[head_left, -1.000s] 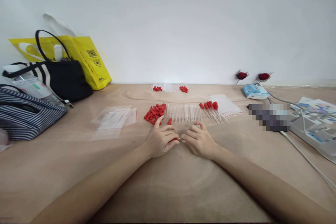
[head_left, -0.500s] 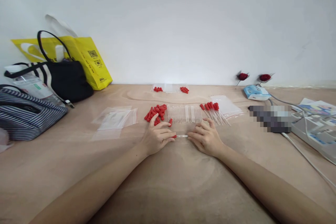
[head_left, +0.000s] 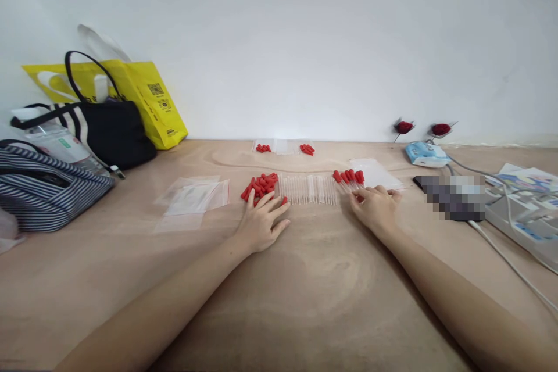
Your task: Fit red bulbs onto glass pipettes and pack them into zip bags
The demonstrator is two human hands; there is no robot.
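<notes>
My left hand (head_left: 260, 225) lies with its fingers spread at the front of a pile of red rubber bulbs (head_left: 261, 184); its fingertips touch or nearly touch them. One loose bulb (head_left: 285, 201) sits by its index finger. On the right, my right hand (head_left: 375, 207) is curled over the finished droppers (head_left: 349, 177), which are clear tubes with red bulbs. Its fingers are pinched at a dropper there, though they hide most of its tube. Between the hands, a row of clear glass tubes (head_left: 307, 190) lies side by side.
Flat clear zip bags (head_left: 192, 200) lie on the left, another bag (head_left: 377, 174) behind my right hand. At the wall sits a bag with red bulbs (head_left: 283, 146). A phone (head_left: 449, 197), power strip (head_left: 523, 215) and tissue pack (head_left: 427, 154) stand right; bags (head_left: 117, 128) stand left.
My left hand has let go of the dropper's red bulb and spread its fingers by the pile. My right hand has carried the dropper right to the finished ones.
</notes>
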